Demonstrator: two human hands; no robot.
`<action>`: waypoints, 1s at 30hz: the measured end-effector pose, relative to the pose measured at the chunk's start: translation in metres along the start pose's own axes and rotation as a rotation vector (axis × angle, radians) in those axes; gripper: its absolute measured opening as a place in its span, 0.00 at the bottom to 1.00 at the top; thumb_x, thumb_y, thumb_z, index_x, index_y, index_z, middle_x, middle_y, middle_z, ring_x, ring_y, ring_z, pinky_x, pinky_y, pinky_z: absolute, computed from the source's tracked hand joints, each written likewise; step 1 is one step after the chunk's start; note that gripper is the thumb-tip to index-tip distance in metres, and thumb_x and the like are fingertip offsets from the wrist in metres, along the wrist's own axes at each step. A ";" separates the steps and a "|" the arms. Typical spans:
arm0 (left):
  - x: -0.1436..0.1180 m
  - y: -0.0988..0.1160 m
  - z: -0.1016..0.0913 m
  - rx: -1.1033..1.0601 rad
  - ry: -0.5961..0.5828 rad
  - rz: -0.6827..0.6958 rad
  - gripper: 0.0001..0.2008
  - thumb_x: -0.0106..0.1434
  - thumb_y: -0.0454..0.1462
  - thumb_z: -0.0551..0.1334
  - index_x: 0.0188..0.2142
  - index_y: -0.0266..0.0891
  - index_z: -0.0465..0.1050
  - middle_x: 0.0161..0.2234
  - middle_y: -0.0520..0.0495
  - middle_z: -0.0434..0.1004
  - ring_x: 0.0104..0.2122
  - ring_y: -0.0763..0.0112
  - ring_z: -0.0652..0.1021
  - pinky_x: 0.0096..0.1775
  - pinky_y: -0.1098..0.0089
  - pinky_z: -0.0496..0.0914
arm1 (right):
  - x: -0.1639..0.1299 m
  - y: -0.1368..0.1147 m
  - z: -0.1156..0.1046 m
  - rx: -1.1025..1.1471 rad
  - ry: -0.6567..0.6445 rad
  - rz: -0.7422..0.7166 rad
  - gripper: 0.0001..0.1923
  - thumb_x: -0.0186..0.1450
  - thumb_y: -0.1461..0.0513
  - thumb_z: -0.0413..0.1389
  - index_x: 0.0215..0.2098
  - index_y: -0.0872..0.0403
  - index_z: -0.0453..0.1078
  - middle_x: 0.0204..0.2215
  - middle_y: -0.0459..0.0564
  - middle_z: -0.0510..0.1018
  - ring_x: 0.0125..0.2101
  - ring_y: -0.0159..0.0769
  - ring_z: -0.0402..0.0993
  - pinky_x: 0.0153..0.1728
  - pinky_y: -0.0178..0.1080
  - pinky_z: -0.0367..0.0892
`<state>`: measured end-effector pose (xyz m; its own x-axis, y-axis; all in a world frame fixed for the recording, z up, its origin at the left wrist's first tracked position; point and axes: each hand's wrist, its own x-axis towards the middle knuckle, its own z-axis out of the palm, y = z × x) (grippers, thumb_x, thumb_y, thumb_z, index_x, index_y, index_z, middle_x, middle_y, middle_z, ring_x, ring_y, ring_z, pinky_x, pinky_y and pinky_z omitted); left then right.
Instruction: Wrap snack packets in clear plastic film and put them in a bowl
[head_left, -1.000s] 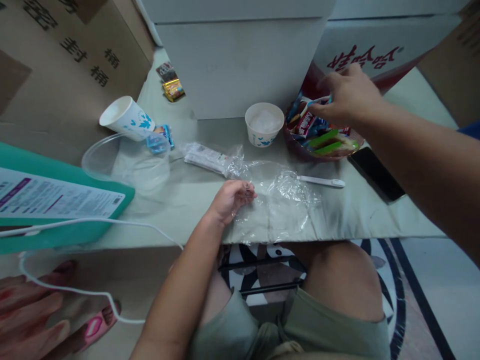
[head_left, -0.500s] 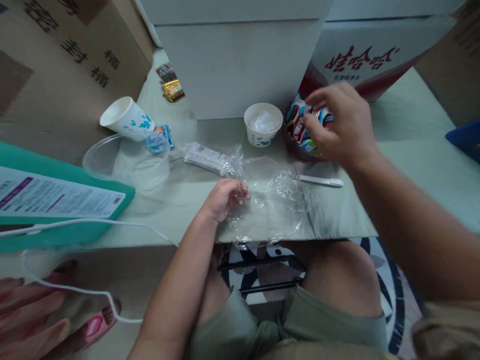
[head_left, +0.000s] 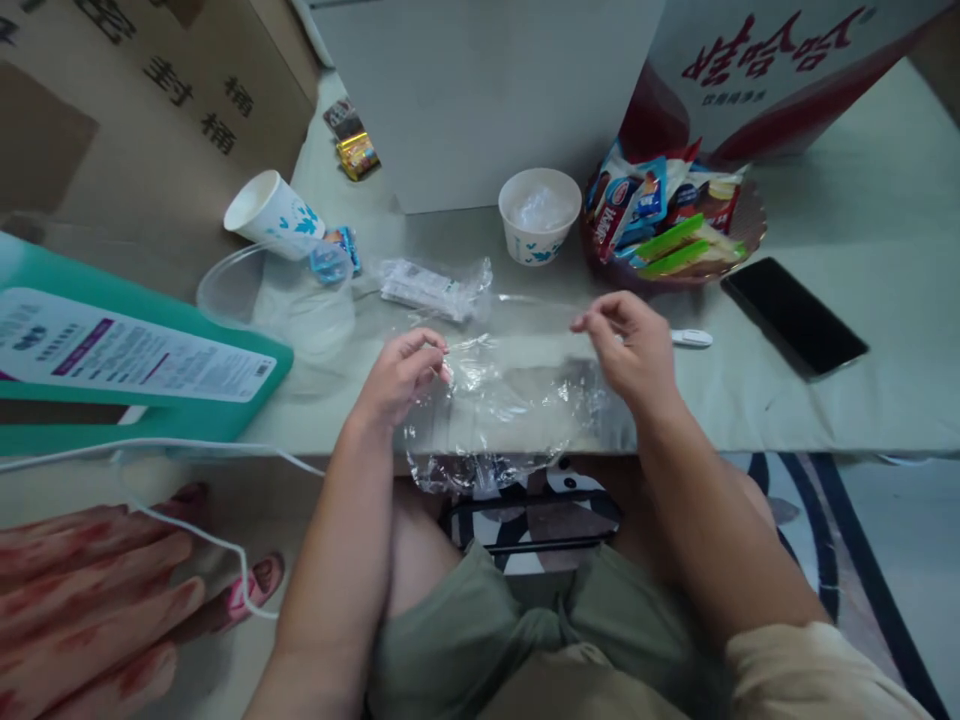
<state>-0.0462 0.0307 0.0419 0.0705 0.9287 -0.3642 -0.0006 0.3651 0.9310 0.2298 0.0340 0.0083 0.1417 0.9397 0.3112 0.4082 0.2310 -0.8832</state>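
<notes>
At the table's (head_left: 814, 425) near side, the left hand (head_left: 397, 380) and the right hand (head_left: 637, 345) pinch clear plastic film (head_left: 517, 400); it seems partly spread already, but many wrinkles are left.

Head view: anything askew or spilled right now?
Possibly: the left paper cup seems to lean left, unlike the upright paper bowl, though lens stretch may exaggerate it. Clear plastic film overhangs the front edge of the table. No spill visible.

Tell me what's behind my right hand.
One end of a white handle sticks out past your right hand; the snack bowl stands farther back. The hand covers the handle's remainder, so its full shape is hidden.
</notes>
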 end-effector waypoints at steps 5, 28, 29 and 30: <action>0.004 0.001 -0.002 -0.114 0.135 0.058 0.05 0.47 0.37 0.67 0.25 0.41 0.72 0.14 0.54 0.71 0.10 0.82 0.60 0.13 0.78 0.43 | 0.001 0.002 -0.020 0.305 -0.091 0.015 0.34 0.58 0.34 0.61 0.53 0.43 0.67 0.43 0.51 0.81 0.46 0.45 0.82 0.49 0.50 0.77; 0.014 -0.007 -0.008 -0.138 0.158 0.202 0.02 0.58 0.35 0.70 0.32 0.42 0.78 0.16 0.57 0.69 0.12 0.80 0.65 0.16 0.77 0.54 | -0.003 0.032 -0.005 0.301 0.000 0.235 0.13 0.64 0.48 0.60 0.37 0.47 0.78 0.52 0.50 0.83 0.16 0.26 0.64 0.19 0.38 0.64; 0.012 -0.004 -0.007 -0.194 0.163 0.215 0.03 0.58 0.34 0.69 0.31 0.43 0.77 0.16 0.58 0.69 0.12 0.80 0.64 0.16 0.77 0.55 | -0.002 0.035 -0.006 0.317 -0.006 0.227 0.13 0.64 0.48 0.59 0.35 0.47 0.77 0.54 0.50 0.82 0.17 0.26 0.64 0.19 0.39 0.64; 0.011 -0.001 -0.007 -0.242 0.167 0.222 0.04 0.59 0.33 0.68 0.30 0.43 0.76 0.17 0.58 0.69 0.13 0.81 0.64 0.17 0.77 0.56 | -0.001 0.038 -0.007 0.329 -0.007 0.223 0.13 0.64 0.48 0.59 0.34 0.47 0.76 0.55 0.49 0.81 0.17 0.25 0.64 0.20 0.40 0.64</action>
<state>-0.0523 0.0407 0.0366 -0.1214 0.9775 -0.1723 -0.2350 0.1403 0.9618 0.2519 0.0402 -0.0228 0.1871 0.9774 0.0981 0.0570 0.0889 -0.9944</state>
